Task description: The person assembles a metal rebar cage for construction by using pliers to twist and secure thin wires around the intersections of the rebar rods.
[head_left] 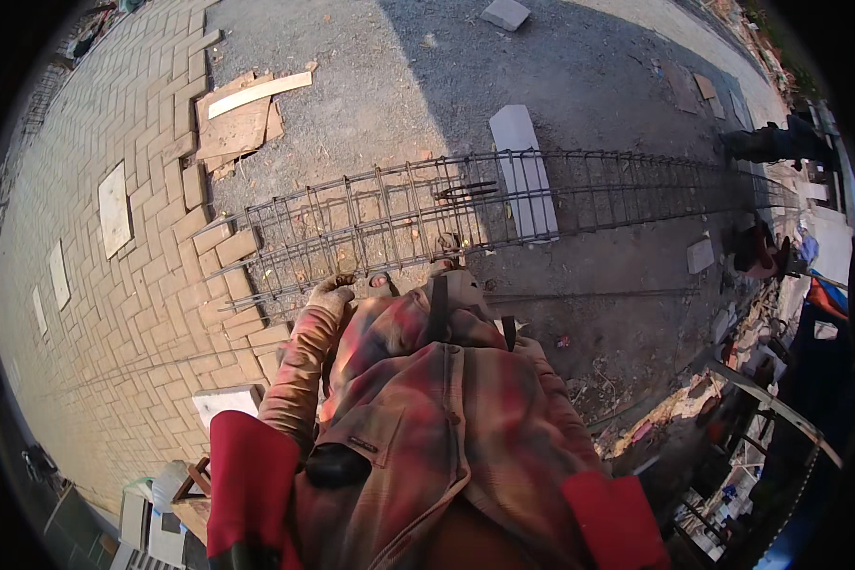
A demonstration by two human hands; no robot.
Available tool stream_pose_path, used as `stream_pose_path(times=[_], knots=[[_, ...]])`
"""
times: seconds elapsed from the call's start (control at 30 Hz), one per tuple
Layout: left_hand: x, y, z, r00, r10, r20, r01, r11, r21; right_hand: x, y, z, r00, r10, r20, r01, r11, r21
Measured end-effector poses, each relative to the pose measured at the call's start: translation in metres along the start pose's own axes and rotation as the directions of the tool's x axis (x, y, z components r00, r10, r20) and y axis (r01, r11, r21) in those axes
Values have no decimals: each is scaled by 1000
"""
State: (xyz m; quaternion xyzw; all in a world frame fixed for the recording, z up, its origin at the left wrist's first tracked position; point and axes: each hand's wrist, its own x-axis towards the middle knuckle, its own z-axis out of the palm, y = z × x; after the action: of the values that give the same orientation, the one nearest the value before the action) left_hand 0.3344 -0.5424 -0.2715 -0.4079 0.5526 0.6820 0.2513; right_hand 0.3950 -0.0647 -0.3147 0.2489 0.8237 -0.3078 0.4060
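A long rebar cage (389, 214), made of thin bars with tied stirrups, stretches across in front of me from the paving on the left to the far right. My left hand (332, 289) is closed at its near lower bar, with fingers curled. Most of my right hand (530, 350) is hidden by my plaid shirt, beside a dark strip; its fingers do not show. A dark long-handled tool like pincers (465, 193) lies at the cage. Just beyond my shirt, part of my foot (380, 281) shows near the bars.
Herringbone paving (114, 294) covers the left, meeting gravel ground. A pale slab (522, 171) lies under the cage. Boards and a wood strip (261, 93) rest at the paving edge. Another person's dark-clothed leg (774, 142) stands at the far right, near rubble.
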Motion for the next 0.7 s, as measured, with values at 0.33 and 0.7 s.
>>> stream_pose_path(times=[0.33,0.7], knots=[[-27,-30,76,984,-82,-158,67,993,-100,137,-101,-73,971,-194,141,229,926,-301],[113,-87,146,960,-212,-184,191,973,-126,267,-224,-74,965,-176,195,227,932,-284]])
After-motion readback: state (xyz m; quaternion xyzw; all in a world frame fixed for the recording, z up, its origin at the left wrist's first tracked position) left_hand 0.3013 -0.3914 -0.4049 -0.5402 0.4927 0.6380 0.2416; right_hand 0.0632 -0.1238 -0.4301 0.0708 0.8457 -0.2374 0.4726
